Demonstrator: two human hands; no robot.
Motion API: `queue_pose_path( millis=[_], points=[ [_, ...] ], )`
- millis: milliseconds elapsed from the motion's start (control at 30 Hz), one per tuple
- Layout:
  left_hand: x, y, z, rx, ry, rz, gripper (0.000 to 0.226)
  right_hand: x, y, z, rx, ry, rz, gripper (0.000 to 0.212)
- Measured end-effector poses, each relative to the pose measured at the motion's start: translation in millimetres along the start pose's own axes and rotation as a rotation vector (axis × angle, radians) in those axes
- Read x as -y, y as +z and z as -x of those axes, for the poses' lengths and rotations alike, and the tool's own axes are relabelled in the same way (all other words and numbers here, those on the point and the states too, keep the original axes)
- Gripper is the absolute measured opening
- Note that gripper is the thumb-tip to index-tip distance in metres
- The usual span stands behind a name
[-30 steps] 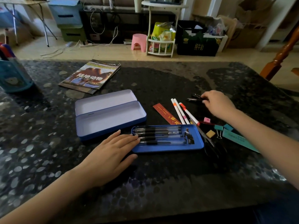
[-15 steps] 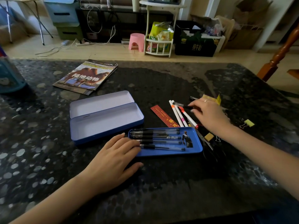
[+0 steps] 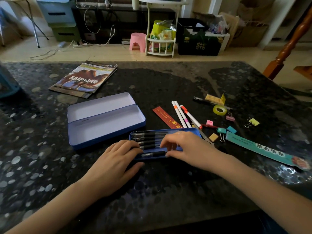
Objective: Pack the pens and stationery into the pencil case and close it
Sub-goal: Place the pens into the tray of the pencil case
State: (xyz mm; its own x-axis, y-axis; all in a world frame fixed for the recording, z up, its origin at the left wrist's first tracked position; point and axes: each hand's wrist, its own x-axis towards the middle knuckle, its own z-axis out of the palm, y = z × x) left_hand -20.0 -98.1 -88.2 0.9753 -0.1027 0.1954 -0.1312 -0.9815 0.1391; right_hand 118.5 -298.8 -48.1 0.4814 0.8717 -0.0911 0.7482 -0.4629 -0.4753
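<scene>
The blue pencil case (image 3: 104, 125) lies open with nothing inside, lid flat behind it. In front of it sits a blue insert tray (image 3: 194, 131) holding several black pens (image 3: 146, 137). My left hand (image 3: 114, 164) rests flat with its fingers on the tray's left end. My right hand (image 3: 189, 147) hovers over the tray, its thumb and curled fingers pinching a black pen (image 3: 152, 154) that lies along the tray's front edge. White markers (image 3: 180, 115), a red ruler (image 3: 166, 117), a tape roll (image 3: 219, 110) and binder clips (image 3: 253, 122) lie loose to the right.
A teal bookmark strip (image 3: 263, 149), small erasers (image 3: 213, 137) and another black pen (image 3: 200, 99) are scattered at the right. A magazine (image 3: 84, 79) lies at the back left. A blue container (image 3: 6, 85) stands at the left edge of the dark stone table (image 3: 168, 191).
My right hand took a black pen from the pile at the right and brought it left and nearer, over the tray. My left hand stayed on the tray's left end.
</scene>
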Motion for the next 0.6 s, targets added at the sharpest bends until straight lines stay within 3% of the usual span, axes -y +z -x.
queue_pose_path(
  millis=[200,433,600],
  points=[
    [4,2,-1,-0.048,0.021,-0.001,0.032,9,19,-9,-0.095,-0.053,-0.077,0.009],
    [8,5,-1,-0.056,0.047,-0.04,0.033,6,29,-12,-0.187,-0.133,-0.062,0.009],
    [9,1,0,-0.072,0.053,-0.016,0.054,-19,-6,-25,-0.517,-0.066,0.075,0.01]
  ],
)
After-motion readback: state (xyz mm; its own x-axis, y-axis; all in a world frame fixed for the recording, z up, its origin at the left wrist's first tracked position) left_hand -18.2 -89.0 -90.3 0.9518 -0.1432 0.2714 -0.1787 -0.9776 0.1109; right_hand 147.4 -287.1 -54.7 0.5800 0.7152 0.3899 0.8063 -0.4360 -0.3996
